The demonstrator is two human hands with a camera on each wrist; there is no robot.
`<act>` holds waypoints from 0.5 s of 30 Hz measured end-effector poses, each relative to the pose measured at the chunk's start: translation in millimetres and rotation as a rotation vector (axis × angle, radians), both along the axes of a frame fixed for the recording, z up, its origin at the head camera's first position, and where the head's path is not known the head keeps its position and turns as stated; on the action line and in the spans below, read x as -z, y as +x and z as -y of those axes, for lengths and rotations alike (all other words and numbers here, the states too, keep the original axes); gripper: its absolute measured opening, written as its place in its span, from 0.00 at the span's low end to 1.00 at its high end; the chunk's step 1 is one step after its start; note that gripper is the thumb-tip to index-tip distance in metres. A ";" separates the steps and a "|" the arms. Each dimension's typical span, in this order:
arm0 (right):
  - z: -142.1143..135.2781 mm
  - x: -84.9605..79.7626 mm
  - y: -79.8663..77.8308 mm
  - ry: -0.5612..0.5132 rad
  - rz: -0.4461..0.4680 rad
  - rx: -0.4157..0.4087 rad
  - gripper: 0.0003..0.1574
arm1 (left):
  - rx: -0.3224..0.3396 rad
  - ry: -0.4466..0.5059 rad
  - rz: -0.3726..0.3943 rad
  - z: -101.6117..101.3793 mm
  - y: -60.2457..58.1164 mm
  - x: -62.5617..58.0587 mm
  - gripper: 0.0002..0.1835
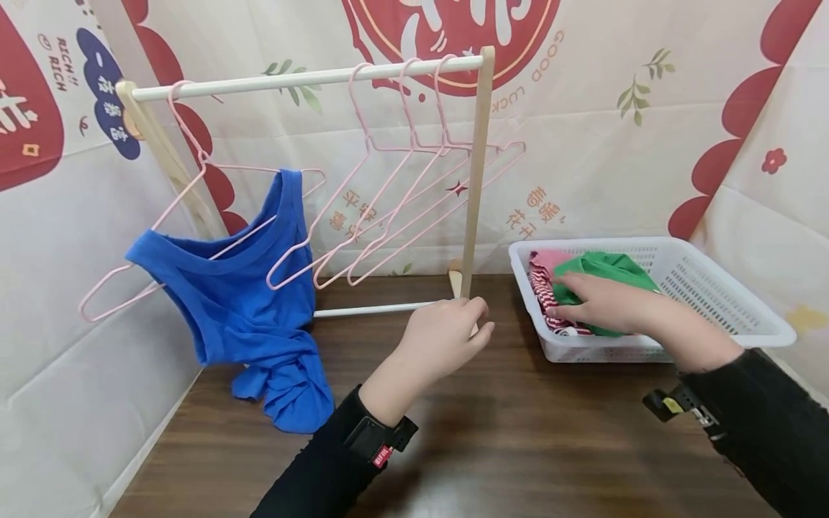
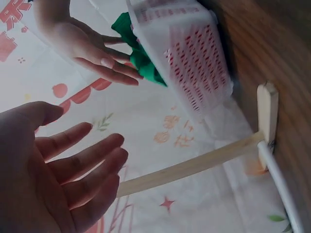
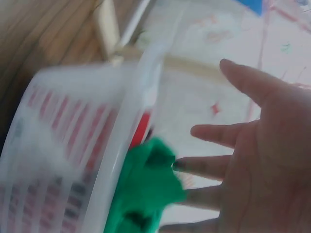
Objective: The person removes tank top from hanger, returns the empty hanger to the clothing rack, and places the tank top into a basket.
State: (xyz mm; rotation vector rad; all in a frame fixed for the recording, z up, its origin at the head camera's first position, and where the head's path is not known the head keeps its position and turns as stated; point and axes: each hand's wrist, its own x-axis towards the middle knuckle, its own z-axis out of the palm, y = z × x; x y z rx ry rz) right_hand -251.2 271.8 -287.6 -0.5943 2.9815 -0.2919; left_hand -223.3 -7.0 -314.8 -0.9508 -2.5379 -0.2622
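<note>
1. Above the desk (image 1: pixel 537 432), my left hand (image 1: pixel 445 331) is relaxed, empty; swinging, it could knock the rack (image 1: pixel 478 180).
2. Inside the basket (image 1: pixel 732 288), my right hand (image 1: pixel 612 302) spreads over the green cloth (image 1: pixel 612 266); grabbing deep could drag the striped cloth (image 1: pixel 541 289) along.

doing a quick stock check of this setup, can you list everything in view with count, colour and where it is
clothes rack: 1, white bars with pale wooden posts, left to centre
hangers: 4, pink, one at the rack's left, three toward its right
sleeveless top: 1, blue, on the left hanger
basket: 1, white, right
cloth piece: 1, green, in the basket
striped cloth: 1, red and white, basket's left side
pink cloth: 1, pink, basket's back left
tabletop: 1, brown, beneath
backdrop: 1, cream with red prints, behind
sleeves: 2, black, lower edge
left hand: 1, bare, before the rack's right post
right hand: 1, bare, at the green cloth
</note>
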 end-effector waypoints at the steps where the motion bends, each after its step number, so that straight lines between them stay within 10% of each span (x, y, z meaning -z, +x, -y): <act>1: 4.5 -0.3 4.0 0.002 -0.022 0.003 0.48 | -0.008 0.002 -0.028 2.0 0.9 -0.3 0.10; 10: 44.3 -0.7 33.5 0.039 -0.229 0.100 0.51 | -0.022 0.055 -0.375 21.8 -0.3 -0.5 0.09; 15: 65.8 1.3 44.2 -0.004 -0.318 0.078 0.49 | -0.066 0.079 -0.406 36.9 -2.6 -2.0 0.11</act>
